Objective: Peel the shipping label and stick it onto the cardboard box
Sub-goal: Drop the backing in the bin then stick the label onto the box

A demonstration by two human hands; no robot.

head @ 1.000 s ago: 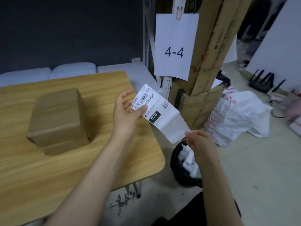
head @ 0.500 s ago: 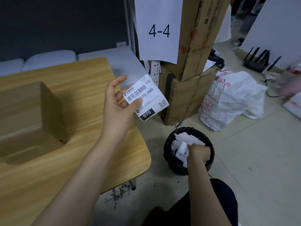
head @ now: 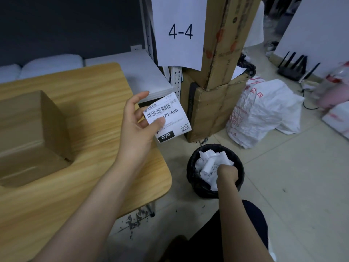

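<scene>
In the black bin [head: 194, 178], paper scraps [head: 207, 163] surround the right hand [head: 225, 173].

Cardboard box [head: 32, 137] on the table [head: 90, 91], toward its left side, cut off by the left frame edge. Left hand [head: 137, 123] above the table's right edge, pinching the shipping label [head: 169, 115] at its left side; label held out beyond the edge, over the floor. Waste bin [head: 194, 178] on the floor, right of the table's near right corner, below the label. Right hand [head: 226, 173] down inside the bin among paper scraps [head: 207, 163]. Behind the bin, stacked cartons [head: 217, 103] upright, with a numbered sheet [head: 180, 31] hung at their left. Sack [head: 264, 112] on the floor, right of the cartons.
</scene>
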